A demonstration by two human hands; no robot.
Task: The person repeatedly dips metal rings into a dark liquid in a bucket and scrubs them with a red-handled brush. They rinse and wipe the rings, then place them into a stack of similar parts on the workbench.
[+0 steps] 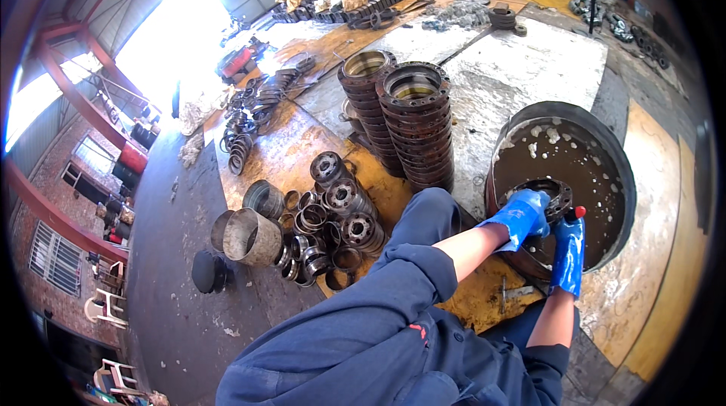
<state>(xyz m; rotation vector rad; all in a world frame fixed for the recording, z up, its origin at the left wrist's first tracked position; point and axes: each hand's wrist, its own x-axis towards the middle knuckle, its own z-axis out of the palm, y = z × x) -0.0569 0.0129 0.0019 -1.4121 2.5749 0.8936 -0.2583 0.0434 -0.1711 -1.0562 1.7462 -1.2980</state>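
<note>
Both my hands wear wet blue rubber gloves and are over a large round metal tub (626, 179) of murky brown liquid. My left hand (528, 213) is closed on the near-left edge of a dark metal flange ring (560, 193) with holes round its rim. The ring is tilted at the liquid's surface. Just beside the ring, my right hand (568, 246) is closed round a tool with a round red end (580, 212). Most of this tool is hidden by the glove, so its kind does not show. White foam floats around on the liquid.
Two tall stacks of flange rings (417, 130) stand left of the tub. Nearer are loose rings and short flanged cylinders (342, 196), beside open metal drums (253, 238). A metal T-shaped piece (514, 292) lies by the tub's near side. More parts (261, 100) lie at the far left.
</note>
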